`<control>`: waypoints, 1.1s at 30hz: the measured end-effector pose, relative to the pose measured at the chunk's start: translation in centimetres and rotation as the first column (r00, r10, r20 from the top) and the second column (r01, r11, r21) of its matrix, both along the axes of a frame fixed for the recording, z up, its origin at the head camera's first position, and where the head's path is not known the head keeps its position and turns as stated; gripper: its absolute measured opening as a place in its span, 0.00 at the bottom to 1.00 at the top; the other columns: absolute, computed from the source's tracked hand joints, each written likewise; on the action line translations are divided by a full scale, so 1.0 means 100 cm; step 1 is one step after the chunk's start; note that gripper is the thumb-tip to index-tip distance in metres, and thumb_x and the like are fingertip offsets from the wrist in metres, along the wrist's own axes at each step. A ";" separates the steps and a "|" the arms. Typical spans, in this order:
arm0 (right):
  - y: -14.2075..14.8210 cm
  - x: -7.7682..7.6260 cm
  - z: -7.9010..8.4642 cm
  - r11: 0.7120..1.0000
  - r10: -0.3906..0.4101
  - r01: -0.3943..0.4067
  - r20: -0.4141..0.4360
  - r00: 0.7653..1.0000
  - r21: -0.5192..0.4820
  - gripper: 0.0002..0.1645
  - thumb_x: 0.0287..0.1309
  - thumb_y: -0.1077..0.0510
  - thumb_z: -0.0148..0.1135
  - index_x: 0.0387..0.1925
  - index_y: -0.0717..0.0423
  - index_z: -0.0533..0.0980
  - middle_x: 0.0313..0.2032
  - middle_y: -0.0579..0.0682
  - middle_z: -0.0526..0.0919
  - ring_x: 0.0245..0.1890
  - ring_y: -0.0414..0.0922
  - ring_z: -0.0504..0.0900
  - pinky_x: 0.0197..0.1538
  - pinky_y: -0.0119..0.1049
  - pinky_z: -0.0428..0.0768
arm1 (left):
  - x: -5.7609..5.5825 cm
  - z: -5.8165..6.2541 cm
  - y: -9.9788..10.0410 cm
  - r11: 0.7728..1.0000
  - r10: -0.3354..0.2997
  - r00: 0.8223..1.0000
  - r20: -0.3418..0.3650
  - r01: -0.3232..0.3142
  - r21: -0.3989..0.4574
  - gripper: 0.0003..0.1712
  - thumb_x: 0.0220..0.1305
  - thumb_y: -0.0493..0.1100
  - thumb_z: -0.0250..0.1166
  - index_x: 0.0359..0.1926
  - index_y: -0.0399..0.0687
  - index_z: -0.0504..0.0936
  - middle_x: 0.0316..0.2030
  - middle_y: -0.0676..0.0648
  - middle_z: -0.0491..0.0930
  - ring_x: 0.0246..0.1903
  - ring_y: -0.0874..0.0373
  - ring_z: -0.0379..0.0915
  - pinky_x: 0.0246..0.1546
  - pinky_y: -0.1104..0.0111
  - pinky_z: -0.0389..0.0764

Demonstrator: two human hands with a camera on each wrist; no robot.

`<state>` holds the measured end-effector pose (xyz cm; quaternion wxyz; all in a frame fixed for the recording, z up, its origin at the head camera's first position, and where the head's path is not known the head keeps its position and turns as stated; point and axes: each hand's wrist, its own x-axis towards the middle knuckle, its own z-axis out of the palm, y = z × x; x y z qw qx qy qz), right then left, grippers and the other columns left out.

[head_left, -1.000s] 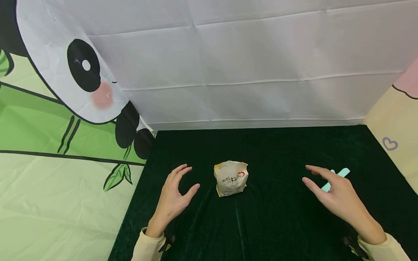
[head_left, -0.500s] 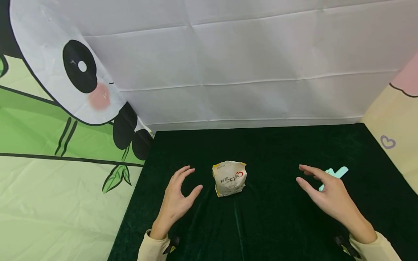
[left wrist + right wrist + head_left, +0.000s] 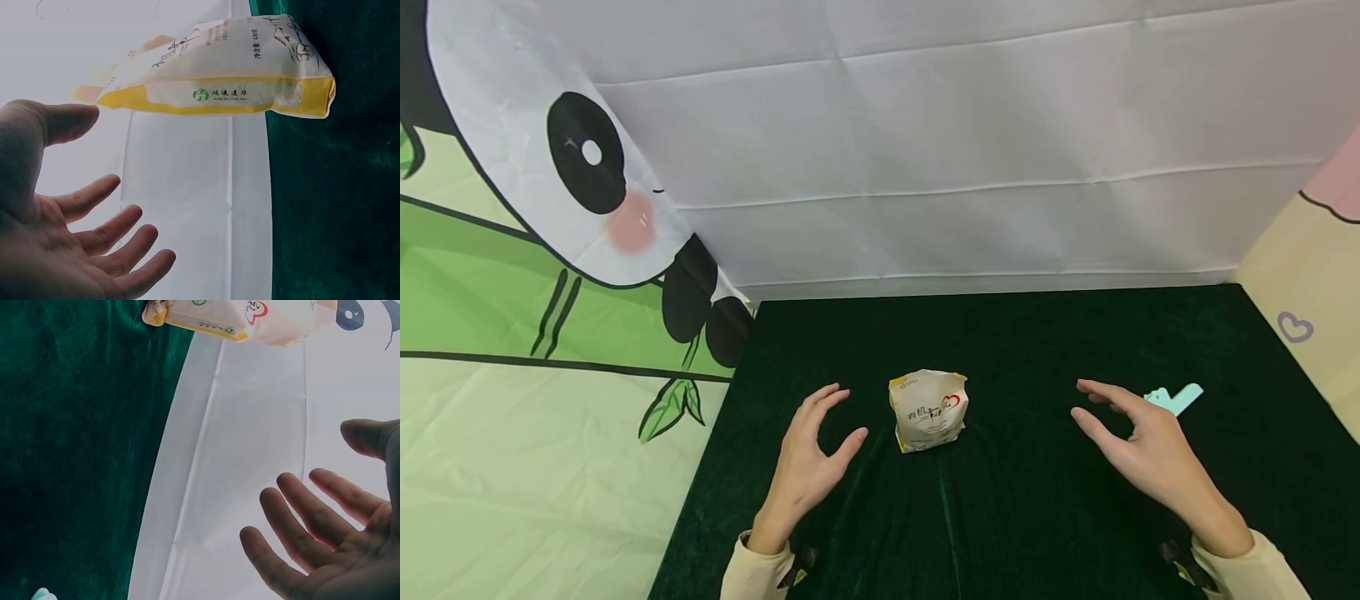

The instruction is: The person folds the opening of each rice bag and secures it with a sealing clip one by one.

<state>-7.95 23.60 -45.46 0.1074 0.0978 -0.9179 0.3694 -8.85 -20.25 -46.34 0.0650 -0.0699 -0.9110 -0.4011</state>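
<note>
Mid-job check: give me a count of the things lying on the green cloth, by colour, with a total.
White with yellow edges: 1, the bag
Mint: 1, the clip, partly hidden in the head view
Total: 2

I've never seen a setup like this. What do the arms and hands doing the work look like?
They are a person's: a bare left hand and bare right hand, with no gloves or rings showing. Both arms wear pale cream sleeves. At each wrist sits a small dark device with a yellow patch; its details are too small to tell.
</note>
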 end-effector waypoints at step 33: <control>-0.027 -0.008 0.008 0.998 0.055 -0.054 0.008 0.998 -0.034 0.24 0.76 0.53 0.64 0.67 0.56 0.78 0.60 0.58 0.86 0.58 0.58 0.85 0.57 0.62 0.79 | 0.002 -0.008 0.015 0.997 -0.014 1.000 0.007 0.014 0.069 0.31 0.70 0.51 0.72 0.71 0.59 0.77 0.76 0.49 0.70 0.76 0.43 0.65 0.71 0.34 0.68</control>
